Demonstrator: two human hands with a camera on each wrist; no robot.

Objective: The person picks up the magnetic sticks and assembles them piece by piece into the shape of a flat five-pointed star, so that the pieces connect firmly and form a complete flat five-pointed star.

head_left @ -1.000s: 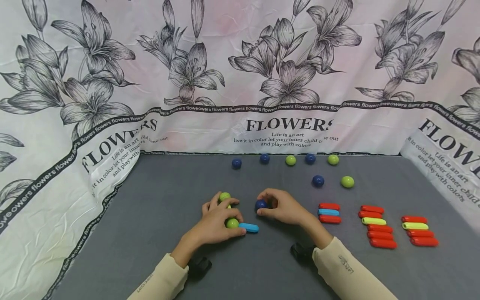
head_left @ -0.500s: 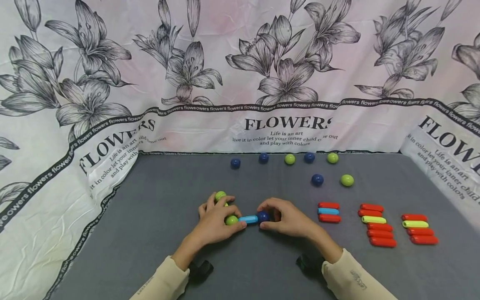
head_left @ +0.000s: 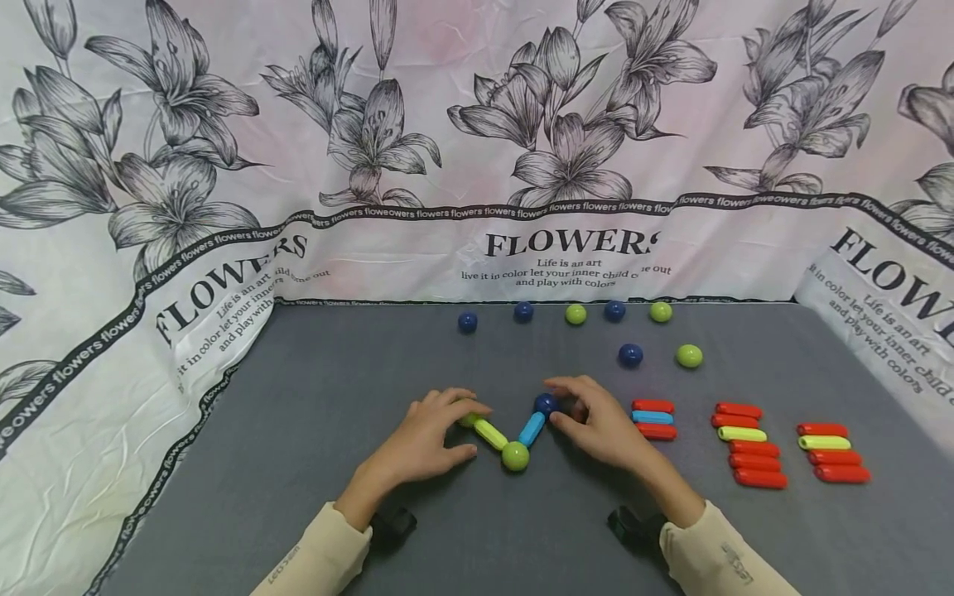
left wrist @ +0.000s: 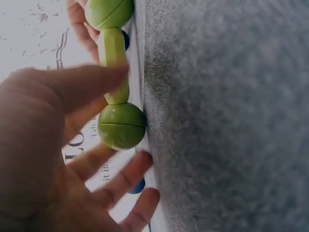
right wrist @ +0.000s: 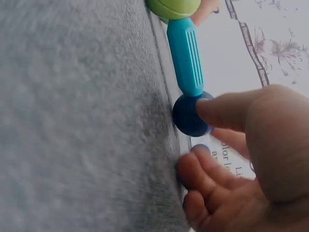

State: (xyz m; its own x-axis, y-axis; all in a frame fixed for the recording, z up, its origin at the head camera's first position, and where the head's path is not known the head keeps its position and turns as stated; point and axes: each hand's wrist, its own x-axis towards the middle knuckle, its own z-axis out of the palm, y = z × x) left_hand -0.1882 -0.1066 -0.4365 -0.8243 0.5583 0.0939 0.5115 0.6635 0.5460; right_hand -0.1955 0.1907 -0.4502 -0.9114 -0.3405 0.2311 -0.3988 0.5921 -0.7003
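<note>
A V-shaped chain of magnetic sticks and balls lies on the grey cloth. At its near corner a green ball (head_left: 515, 456) joins a yellow-green magnetic stick (head_left: 490, 434) and a light blue magnetic stick (head_left: 532, 430). A dark blue ball (right wrist: 189, 116) caps the blue stick; my right hand (head_left: 599, 422) pinches this ball between thumb and index finger. Over the far-left green ball (left wrist: 121, 125) spreads my left hand (head_left: 425, 434), its fingers loose behind the ball. The left thumb stands apart from the stick in the head view and partly hides it in the left wrist view.
Blue balls (head_left: 630, 356) and green balls (head_left: 689, 356) lie scattered toward the back. To the right are three stacks of sticks, mostly red (head_left: 758, 478), with a blue stick (head_left: 652, 416) and yellow ones (head_left: 825, 443) among them. A flower-printed cloth (head_left: 566, 257) hangs behind.
The right hand brought the dark blue ball to the blue stick's free end, then moved right and away with it. The chain opened into a V, and the left hand loosened its hold.
</note>
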